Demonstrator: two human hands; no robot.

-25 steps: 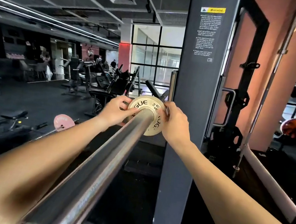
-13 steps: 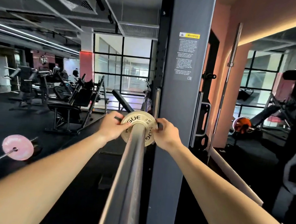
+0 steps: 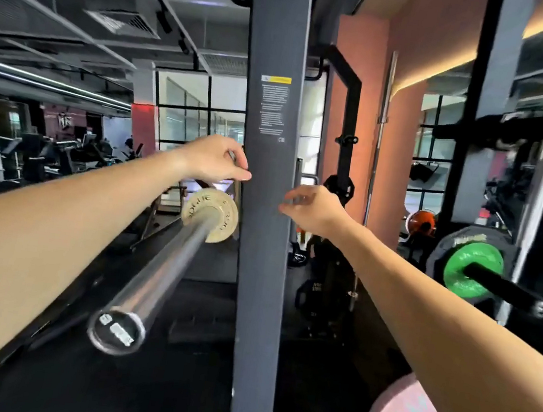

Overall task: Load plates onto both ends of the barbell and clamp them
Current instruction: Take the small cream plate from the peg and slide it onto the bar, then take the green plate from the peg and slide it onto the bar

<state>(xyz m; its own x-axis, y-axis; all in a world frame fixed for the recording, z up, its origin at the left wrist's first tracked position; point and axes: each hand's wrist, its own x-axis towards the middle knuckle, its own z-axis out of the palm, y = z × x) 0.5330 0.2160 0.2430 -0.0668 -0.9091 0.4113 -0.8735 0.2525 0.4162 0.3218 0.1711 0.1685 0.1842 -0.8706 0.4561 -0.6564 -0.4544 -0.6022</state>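
Tan plate [image 3: 210, 215] is now sitting seated on the barbell sleeve [image 3: 156, 280]; left hand [image 3: 215, 160] and right hand [image 3: 314, 209] are lifting away, grips released, so clamping is coming next.

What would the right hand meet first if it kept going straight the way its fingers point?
Probably the dark rack upright: the right hand points its fingers left toward the post's right edge, already overlapping it in view. Depth is unclear, so it might pass in front.
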